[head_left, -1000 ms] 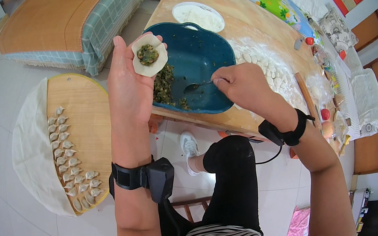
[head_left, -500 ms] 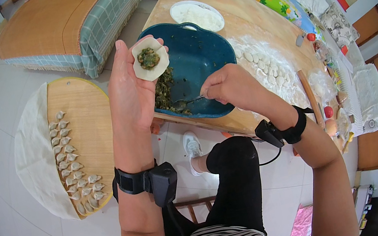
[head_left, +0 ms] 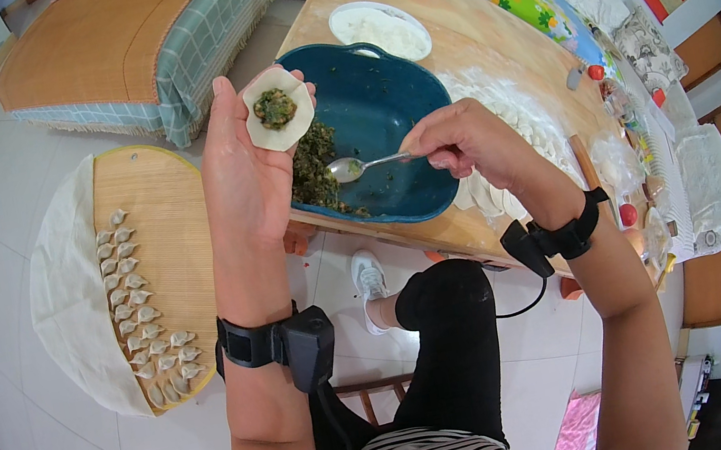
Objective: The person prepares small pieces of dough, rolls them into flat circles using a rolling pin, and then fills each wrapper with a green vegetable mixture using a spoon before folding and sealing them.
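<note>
On the fingers of my left hand (head_left: pixel 249 182) rests a round white dumpling wrapper (head_left: pixel 297 127), lying flat with a mound of green-brown filling (head_left: pixel 274 109) at its middle. The hand is palm up beside the left rim of a dark teal basin (head_left: pixel 403 111). Pinched in my right hand (head_left: pixel 472 138) is the handle of a metal spoon (head_left: pixel 380 162). The spoon's bowl is over the basin, next to the chopped filling (head_left: pixel 312 171) heaped along its left side, with a trace of filling on it.
At left, a round board (head_left: pixel 172 220) partly under a white cloth (head_left: pixel 71 305) bears rows of folded dumplings (head_left: pixel 139 298). On the wooden table (head_left: pixel 309 17) are a plate of white stuff (head_left: pixel 379 29), floured dough pieces (head_left: pixel 495 196) and a rolling pin (head_left: pixel 583 162). A bed (head_left: pixel 107 48) stands far left.
The spoon has come up out of the filling as my right hand moved up and to the right. My left hand has shifted slightly left and down with the filled wrapper.
</note>
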Available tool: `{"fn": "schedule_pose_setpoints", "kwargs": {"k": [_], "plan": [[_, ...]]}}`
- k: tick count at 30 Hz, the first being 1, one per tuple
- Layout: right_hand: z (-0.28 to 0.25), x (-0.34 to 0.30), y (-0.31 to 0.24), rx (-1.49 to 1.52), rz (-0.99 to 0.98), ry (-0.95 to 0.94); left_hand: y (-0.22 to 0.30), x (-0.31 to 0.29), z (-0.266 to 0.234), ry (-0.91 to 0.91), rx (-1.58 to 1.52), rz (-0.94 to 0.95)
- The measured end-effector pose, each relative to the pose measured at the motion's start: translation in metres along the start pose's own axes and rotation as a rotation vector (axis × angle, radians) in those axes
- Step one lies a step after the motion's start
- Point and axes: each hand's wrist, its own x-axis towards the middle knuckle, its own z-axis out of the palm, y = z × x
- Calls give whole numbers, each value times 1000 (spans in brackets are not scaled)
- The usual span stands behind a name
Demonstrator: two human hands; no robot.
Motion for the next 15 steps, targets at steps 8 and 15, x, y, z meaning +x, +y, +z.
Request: {"fn": "schedule_pose_setpoints", "kwargs": {"k": [8, 15], "plan": [[-5, -3, -3, 64, -36, 20, 0, 0, -2, 8, -6, -5], [-12, -17, -24, 231, -150, 30, -7, -1, -2, -31, -18, -102]]}}
